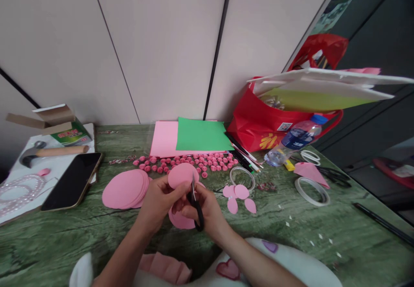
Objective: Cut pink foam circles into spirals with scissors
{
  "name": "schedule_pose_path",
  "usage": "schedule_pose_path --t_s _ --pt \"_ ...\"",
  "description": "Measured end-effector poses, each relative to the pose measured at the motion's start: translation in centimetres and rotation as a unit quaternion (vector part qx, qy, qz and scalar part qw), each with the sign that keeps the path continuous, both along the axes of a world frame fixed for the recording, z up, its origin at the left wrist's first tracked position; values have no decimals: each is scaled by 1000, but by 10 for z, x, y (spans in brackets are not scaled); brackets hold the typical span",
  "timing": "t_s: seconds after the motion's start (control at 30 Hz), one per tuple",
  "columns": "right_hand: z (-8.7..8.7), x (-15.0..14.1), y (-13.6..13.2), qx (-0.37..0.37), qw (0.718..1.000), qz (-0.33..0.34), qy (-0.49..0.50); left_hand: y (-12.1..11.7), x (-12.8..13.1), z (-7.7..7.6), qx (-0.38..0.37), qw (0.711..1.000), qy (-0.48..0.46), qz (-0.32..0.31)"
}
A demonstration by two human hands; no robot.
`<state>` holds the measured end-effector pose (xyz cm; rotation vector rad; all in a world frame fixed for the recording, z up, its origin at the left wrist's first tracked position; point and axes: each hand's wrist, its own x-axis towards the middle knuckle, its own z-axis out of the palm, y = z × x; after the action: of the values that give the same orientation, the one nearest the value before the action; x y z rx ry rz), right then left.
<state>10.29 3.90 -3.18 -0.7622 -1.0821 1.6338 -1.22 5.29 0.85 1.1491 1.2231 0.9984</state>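
- Well left of the stack of pink circles (pixel 123 188), the hammer (pixel 61 150) lies on a white sheet (pixel 32 149); nearer the stack is a phone (pixel 73 181). An elbow swung wide might nudge the phone into the stack and fan it out.
- The stack itself sits slightly askew, its edges not flush; a brushing forearm could spread it further.
- Just right of the stack, the left hand (pixel 158 200) pinches a pink disc (pixel 181 174) between thumb and fingers, off the table. Too tight a pinch could crease the paper; too loose, and it may turn against the blades.
- Farther right of the stack, the right hand (pixel 205 209) is wrapped around the black-handled scissors (pixel 193 187), close to the left hand; whether the two touch, I cannot tell. The blades stand at the disc's right part, near the left thumb, so a slip could nick it or send a cut astray.
- Beyond the stack and to its right, rolled pink buds (pixel 204 175) crowd together behind the hands; a careless reach could scatter or flatten them.
- Well right of the stack lie cut petals (pixel 250 205), light enough that a sleeve or draught might shift them.
- Farthest right of the stack, a water bottle (pixel 293 142) looks tilted beside the red bag (pixel 249 118); if knocked, it could roll onto the petals.
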Motion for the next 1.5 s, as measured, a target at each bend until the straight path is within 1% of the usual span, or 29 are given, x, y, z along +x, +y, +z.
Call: schedule_pose_path --t_s 0.2,0.4,0.73,0.97,1.07,1.23,1.33,1.5 --pt "2 0 0 -2 1000 1 -11 0 0 1 6 1000 -10 4" --pt "0 0 0 -7 1000 -3 2 -1 -1 3 12 999 -32 9" --pt "-1 1 0 -17 999 -16 -22 -1 -2 1 27 998 -56 10" --pt "-1 1 -1 -36 998 -17 -38 -1 -1 2 52 995 -72 33" --pt "0 0 -2 -37 999 -10 -35 -1 0 4 56 996 -53 38" --pt "1 -2 -3 -28 999 20 -1 -2 2 4 55 998 -2 29" --pt "0 -2 -2 -11 1000 17 1 -2 0 4 50 998 11 21" --pt "-1 -1 1 16 1000 4 2 -1 -2 3 38 999 35 -13"
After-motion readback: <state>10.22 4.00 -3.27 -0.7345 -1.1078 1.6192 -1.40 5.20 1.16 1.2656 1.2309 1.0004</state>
